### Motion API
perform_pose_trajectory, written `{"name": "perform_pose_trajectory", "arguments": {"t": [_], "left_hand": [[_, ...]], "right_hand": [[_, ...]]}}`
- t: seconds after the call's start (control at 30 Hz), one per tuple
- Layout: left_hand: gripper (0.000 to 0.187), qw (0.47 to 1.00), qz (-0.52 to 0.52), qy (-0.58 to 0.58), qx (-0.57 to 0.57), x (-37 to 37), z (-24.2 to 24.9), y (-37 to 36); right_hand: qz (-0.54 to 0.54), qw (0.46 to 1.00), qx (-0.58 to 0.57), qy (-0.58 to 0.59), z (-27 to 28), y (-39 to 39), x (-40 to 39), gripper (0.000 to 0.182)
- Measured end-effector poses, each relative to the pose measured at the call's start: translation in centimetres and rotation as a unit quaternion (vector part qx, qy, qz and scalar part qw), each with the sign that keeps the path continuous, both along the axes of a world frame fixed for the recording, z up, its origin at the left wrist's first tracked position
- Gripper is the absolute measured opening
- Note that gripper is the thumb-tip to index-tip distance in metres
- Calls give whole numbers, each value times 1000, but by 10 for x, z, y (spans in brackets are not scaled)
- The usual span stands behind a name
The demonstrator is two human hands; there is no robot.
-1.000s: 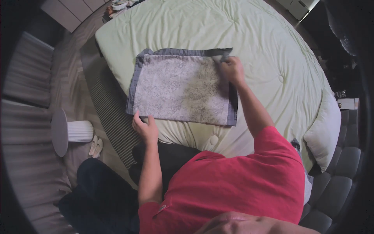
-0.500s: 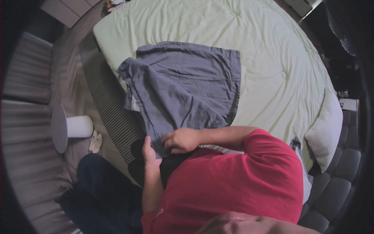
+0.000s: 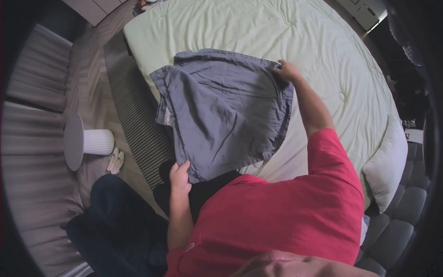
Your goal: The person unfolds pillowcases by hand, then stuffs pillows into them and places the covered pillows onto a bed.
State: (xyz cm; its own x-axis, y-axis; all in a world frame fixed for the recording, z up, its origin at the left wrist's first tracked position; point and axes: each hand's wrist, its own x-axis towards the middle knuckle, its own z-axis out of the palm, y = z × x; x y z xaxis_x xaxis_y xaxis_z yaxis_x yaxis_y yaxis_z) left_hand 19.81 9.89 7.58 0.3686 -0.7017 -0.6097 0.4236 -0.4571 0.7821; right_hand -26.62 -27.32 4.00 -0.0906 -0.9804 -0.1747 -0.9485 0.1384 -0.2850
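Observation:
A grey-blue cloth garment (image 3: 217,111) lies spread and wrinkled on the bed, its near part hanging over the edge toward me. I cannot make out its exact kind. My left hand (image 3: 180,177) is closed on its near left corner, thumb on top. With my arm stretched out, my right hand (image 3: 287,72) pinches the far right corner. Along the garment's left side the cloth is folded over, and a small whitish patch (image 3: 169,116) shows there.
The bed has a pale green cover (image 3: 323,60) and a white pillow (image 3: 386,164) at right, by a dark tufted headboard (image 3: 397,210). On the left floor are a ribbed mat (image 3: 134,92), a round side table (image 3: 74,141) and light slippers (image 3: 116,160). Dark blue fabric (image 3: 120,226) sits beside me.
My right hand has moved from beside the left hand to the far right corner and taken hold there. The near left corner is lifted slightly, and the cloth is spread wider.

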Motion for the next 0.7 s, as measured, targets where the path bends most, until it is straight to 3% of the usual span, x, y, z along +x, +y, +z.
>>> {"name": "perform_pose_trajectory", "arguments": {"t": [0.13, 0.23, 0.33, 0.4, 0.43, 0.53, 0.6, 0.7], "left_hand": [[35, 997, 71, 28, -34, 22, 13, 4], [37, 990, 130, 20, -47, 47, 27, 3], [43, 966, 140, 195, -94, 78, 44, -5], [41, 976, 156, 151, 15, 88, 77, -29], [41, 976, 162, 140, 43, 95, 90, -44], [34, 984, 162, 66, 31, 123, 134, -109], [29, 982, 171, 25, -75, 143, 172, -165], [22, 968, 174, 20, -179, 185, 237, -255]], "right_hand": [[-2, 996, 80, 48, 4, -11, 2, 69], [30, 995, 92, 34, 19, -7, 11, 49], [-21, 978, 107, -178, 50, 10, 26, 28], [-54, 866, 148, -475, 69, 17, 33, 18], [-60, 823, 158, -542, 79, 14, 33, 17], [-145, 823, -19, -549, 113, -24, 23, 30], [-137, 887, -11, -441, 147, -81, -3, 30], [-127, 957, 4, -262, 287, -175, -43, 30]]}}
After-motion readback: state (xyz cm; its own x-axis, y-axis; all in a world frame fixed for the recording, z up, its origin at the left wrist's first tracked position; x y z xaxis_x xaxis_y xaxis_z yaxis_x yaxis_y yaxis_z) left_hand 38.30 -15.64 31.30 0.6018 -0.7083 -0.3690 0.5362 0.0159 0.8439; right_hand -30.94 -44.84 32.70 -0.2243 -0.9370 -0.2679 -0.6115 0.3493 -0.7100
